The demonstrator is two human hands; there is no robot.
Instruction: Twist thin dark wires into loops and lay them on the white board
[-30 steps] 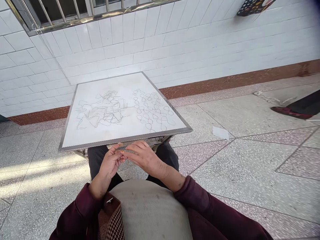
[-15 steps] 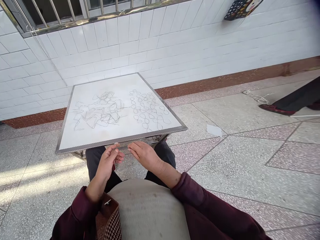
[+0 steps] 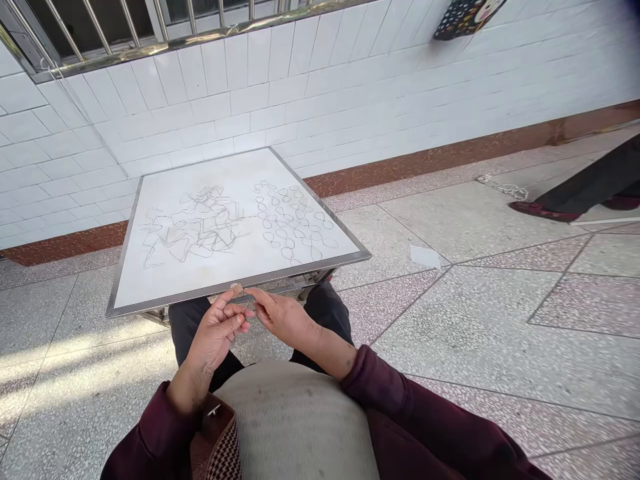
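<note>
A white board with a metal frame (image 3: 235, 230) lies tilted in front of me, its near edge just above my hands. Thin dark lines cover it: an angular tangle on the left, rows of small loops on the right. My left hand (image 3: 216, 331) is palm up below the near edge, fingers loosely curled. My right hand (image 3: 281, 318) is next to it, fingers reaching left, almost touching my left fingertips. Neither hand shows anything held. Dark trouser legs (image 3: 327, 313) lie beneath the board, whose support is mostly hidden.
A white tiled wall (image 3: 200, 113) with brown skirting stands behind the board, beneath a barred window (image 3: 100, 27). A scrap of paper (image 3: 425, 256) lies on the terrazzo floor (image 3: 480, 333). Another person's dark trouser leg and red shoe (image 3: 545, 211) are at the right.
My hands have drawn apart from their close position, and the small grey strip between them a second ago no longer shows. The whole scene has shifted slightly left in view.
</note>
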